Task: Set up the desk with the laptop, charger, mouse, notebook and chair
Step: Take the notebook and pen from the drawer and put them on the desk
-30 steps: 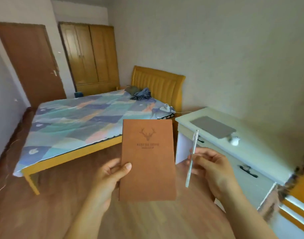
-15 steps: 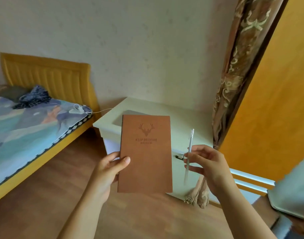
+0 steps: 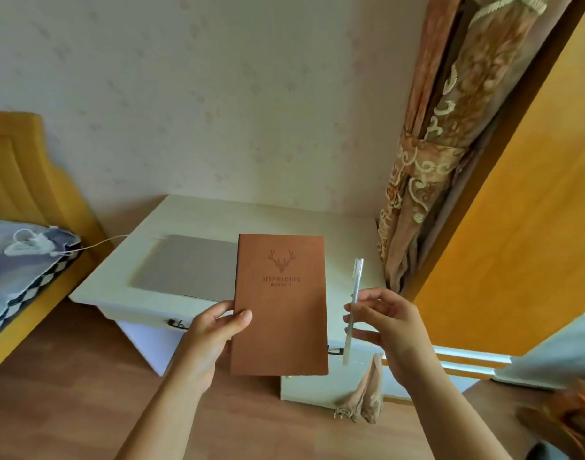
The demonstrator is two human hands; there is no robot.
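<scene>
My left hand (image 3: 214,336) grips a brown notebook (image 3: 281,307) with a deer emblem by its left edge, holding it upright in front of me. My right hand (image 3: 390,327) pinches a clear white pen (image 3: 352,310) that stands nearly vertical beside the notebook. Behind them is the white desk (image 3: 251,217) against the wall. A closed grey laptop (image 3: 184,267) lies flat on its left part, partly hidden by the notebook. No mouse or chair shows; the notebook hides part of the desk top.
A bed with a yellow headboard (image 3: 22,174) stands left of the desk, with a white charger and cable (image 3: 35,244) on its patterned cover. A tied patterned curtain (image 3: 427,161) hangs at the desk's right end, next to an orange panel (image 3: 516,227). Wooden floor (image 3: 68,393) lies below.
The view has swung right, away from the bed and toward the desk, and come closer. Both hands keep the notebook and pen in the same grip.
</scene>
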